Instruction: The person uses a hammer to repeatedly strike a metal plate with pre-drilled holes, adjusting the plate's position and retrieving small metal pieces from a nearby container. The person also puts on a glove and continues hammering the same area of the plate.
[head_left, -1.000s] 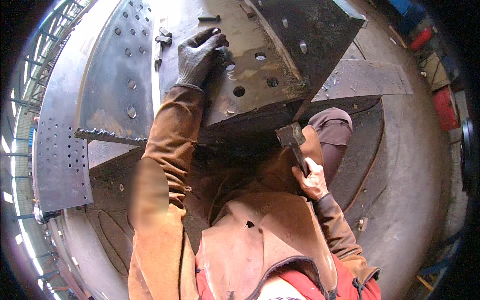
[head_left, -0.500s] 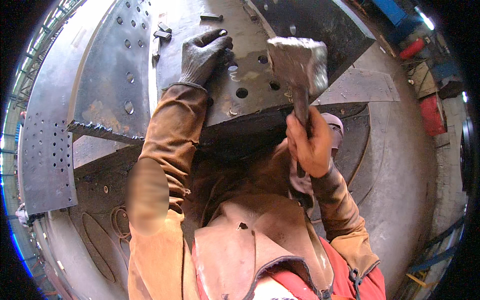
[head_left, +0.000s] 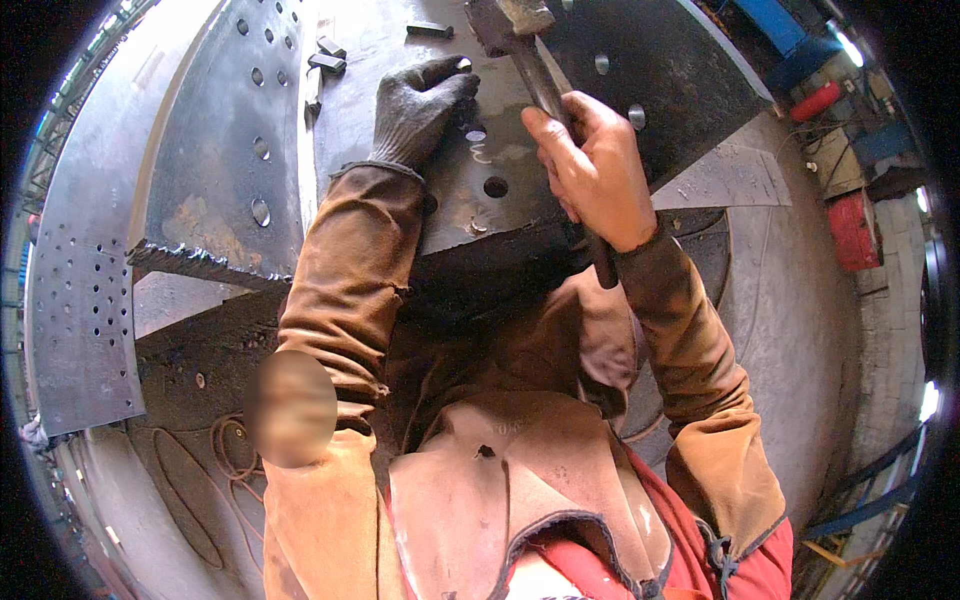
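Note:
My left hand, in a dark grey knit glove, rests on a drilled steel plate. Its fingers are curled closed, with a fingertip showing bare; what they hold, if anything, is hidden. To its right, my bare right hand is wrapped round the handle of a hammer. The hammer's heavy head is above and beyond the gloved fingers, partly cut by the top edge of the view. Chalk marks and a dark round hole lie on the plate just right of the glove.
Small steel blocks and a separate bar piece lie on the plate beyond my left hand. Upright drilled plates stand at the left and right. A hose coils on the floor at left; a red box stands at right.
My right hand has swung the hammer forward and left, its head now past the gloved fingers. My left hand keeps its closed pose on the plate; the whole view has shifted slightly.

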